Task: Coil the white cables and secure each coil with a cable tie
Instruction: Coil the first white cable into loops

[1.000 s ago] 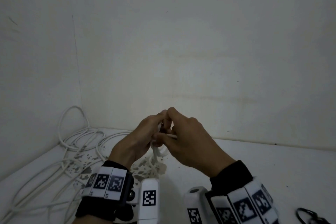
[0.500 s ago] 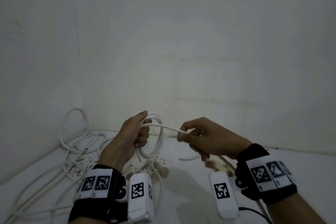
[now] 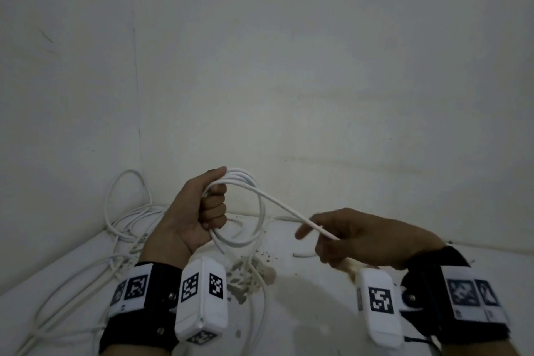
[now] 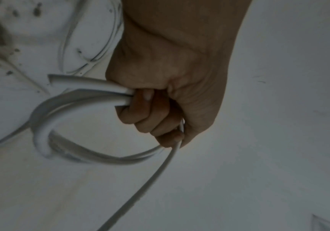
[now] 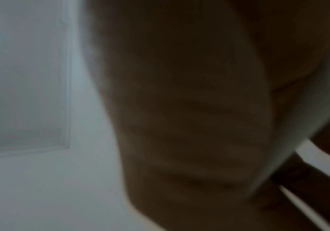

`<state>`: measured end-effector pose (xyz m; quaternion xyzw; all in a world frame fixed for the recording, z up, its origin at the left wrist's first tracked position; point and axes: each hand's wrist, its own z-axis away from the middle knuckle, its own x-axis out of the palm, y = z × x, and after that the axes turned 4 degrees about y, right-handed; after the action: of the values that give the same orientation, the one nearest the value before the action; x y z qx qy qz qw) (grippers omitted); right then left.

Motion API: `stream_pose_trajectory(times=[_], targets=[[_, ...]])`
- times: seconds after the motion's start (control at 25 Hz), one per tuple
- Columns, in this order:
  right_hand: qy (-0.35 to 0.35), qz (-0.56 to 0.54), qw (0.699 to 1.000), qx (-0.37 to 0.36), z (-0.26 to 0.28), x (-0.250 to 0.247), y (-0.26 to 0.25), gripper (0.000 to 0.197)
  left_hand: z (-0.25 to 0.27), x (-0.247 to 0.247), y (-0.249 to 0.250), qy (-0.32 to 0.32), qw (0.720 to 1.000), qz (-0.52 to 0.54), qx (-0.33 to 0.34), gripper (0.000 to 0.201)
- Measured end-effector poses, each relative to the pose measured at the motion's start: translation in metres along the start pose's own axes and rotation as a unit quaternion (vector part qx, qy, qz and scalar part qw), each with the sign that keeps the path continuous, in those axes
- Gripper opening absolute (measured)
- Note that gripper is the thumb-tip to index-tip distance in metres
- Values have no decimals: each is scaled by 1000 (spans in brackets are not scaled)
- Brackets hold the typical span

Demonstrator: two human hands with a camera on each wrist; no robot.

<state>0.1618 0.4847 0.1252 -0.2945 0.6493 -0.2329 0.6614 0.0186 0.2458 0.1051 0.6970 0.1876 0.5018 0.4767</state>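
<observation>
All views are dim and greenish-grey. The right wrist view is badly blurred; the head view bends towards 3 and 9 o'clock.

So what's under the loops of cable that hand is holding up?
Under the coil held by the left hand lies the white table, with dark specks and a chipped patch, and loose cable trailing down. The wrist camera covers what is nearer.
</observation>
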Motion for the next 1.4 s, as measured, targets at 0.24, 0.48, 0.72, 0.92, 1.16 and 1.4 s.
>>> stream_pose_trajectory(times=[0.24, 0.48, 0.72, 0.92, 1.16, 1.4], targets=[[381, 288, 867, 141, -8, 14, -1, 68, -5, -6, -3, 95, 988, -112, 40, 48], [370, -30, 925, 85, -18, 30, -11, 75, -6, 10, -14, 33, 994, -100, 5, 53], [289, -226, 929, -58, -3, 16, -35, 32, -13, 4, -22, 28, 999, -37, -26, 56], [298, -236, 905, -189, 2, 14, -38, 20, -15, 8, -28, 9, 999, -36, -30, 59], [369, -57, 910, -181, -15, 22, -26, 15, -13, 18, -27, -43, 997, 35, -47, 60], [381, -228, 878, -179, -37, 62, -20, 20, -1, 37, -21, -148, 981, 114, -58, 50]])
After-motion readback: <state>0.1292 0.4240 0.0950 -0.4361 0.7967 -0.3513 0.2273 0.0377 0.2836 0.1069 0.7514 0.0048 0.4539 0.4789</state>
